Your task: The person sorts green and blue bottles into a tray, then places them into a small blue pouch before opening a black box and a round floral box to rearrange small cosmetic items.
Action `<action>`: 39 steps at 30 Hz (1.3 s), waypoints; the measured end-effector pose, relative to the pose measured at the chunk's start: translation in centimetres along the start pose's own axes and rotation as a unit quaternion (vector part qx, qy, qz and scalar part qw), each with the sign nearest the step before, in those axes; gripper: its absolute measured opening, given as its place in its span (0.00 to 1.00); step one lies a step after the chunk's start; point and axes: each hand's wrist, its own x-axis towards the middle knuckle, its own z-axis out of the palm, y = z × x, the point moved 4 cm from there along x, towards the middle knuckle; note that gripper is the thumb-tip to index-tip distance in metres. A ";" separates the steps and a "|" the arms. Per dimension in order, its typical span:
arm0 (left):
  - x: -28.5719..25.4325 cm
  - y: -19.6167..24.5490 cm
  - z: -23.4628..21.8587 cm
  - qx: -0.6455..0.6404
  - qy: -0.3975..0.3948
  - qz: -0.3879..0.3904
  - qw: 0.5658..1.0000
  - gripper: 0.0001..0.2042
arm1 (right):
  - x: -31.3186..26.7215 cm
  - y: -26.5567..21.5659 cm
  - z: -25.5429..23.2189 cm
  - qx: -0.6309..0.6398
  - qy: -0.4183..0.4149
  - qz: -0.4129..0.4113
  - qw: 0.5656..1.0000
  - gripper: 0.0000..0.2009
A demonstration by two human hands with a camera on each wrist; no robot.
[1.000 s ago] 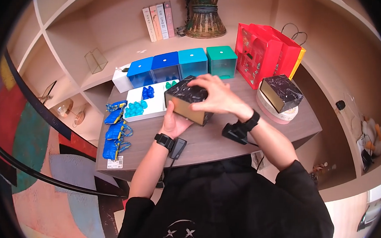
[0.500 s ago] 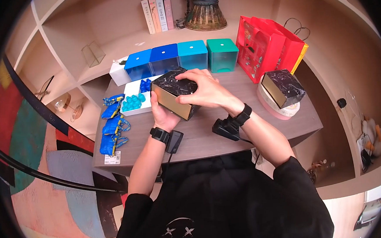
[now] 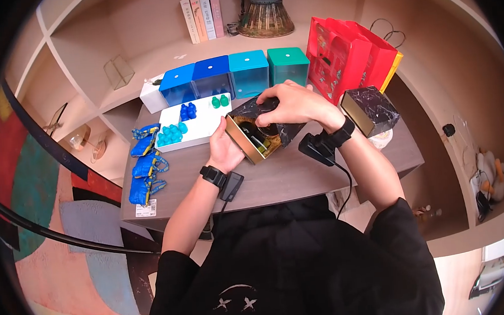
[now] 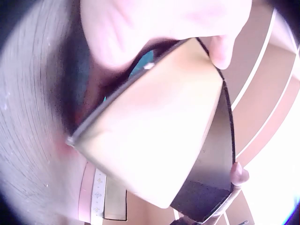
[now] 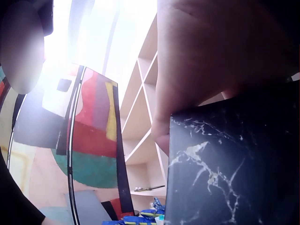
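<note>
In the head view, a gold-sided box (image 3: 240, 139) with a black marbled lid (image 3: 291, 133) is held over the table. My left hand (image 3: 226, 149) grips the box from below and the left, its thumb along the gold side. The right hand (image 3: 302, 103) holds the lid from above, fingers and thumb spread over it. The lid is hinged open, showing dark objects (image 3: 255, 139) and yellowish filling inside. Up close, the left wrist view has the gold wall (image 4: 150, 131) below the left fingers. The right wrist view shows the marbled surface (image 5: 211, 173) beneath the right hand.
Left of the box, a white tray (image 3: 204, 128) holds teal, blue and green figures. Small blue bags (image 3: 144, 174) lie at the table's left. Coloured boxes (image 3: 248, 74) line the back, beside red gift bags (image 3: 338, 54). Another marbled box (image 3: 370, 111) sits on a round box (image 3: 385, 139).
The box, closed earlier, now has its lid swung open by the right hand toward the right, uncovering its contents. Over the last half second both hands and the box shifted right in the head view.
</note>
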 end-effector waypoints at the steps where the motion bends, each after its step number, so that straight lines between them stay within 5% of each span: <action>1: 0.1 -0.2 -0.2 -0.009 -0.013 -0.018 1.000 0.35 | -0.3 0.0 0.1 -0.027 -0.004 0.008 1.000 0.39; 14: -0.7 1.3 0.9 0.186 0.016 0.077 0.980 0.25 | -0.9 0.6 0.1 -0.079 -0.031 -0.056 0.995 0.42; 17: -0.9 1.2 1.2 0.223 0.019 0.075 0.972 0.24 | 0.1 1.6 0.9 -0.086 0.046 -0.076 0.992 0.37; 24: -0.6 1.2 0.5 0.159 0.029 0.054 0.985 0.26 | 0.2 1.5 -3.7 0.181 0.091 -0.147 0.968 0.18; 27: -0.6 0.8 1.4 0.168 0.017 0.048 0.984 0.30 | 0.4 1.5 -4.9 0.337 0.128 -0.124 0.925 0.16; 30: -0.3 0.4 0.5 0.176 0.018 0.020 0.984 0.33 | 1.3 2.2 -4.2 0.352 0.139 -0.164 0.911 0.15; 35: -0.2 0.5 0.5 0.203 0.034 0.028 0.978 0.33 | 3.5 3.6 -2.8 0.477 0.171 -0.219 0.834 0.27; 39: -0.3 0.5 0.5 0.190 0.052 0.010 0.980 0.28 | 5.6 3.5 -0.4 0.307 0.146 -0.201 0.919 0.38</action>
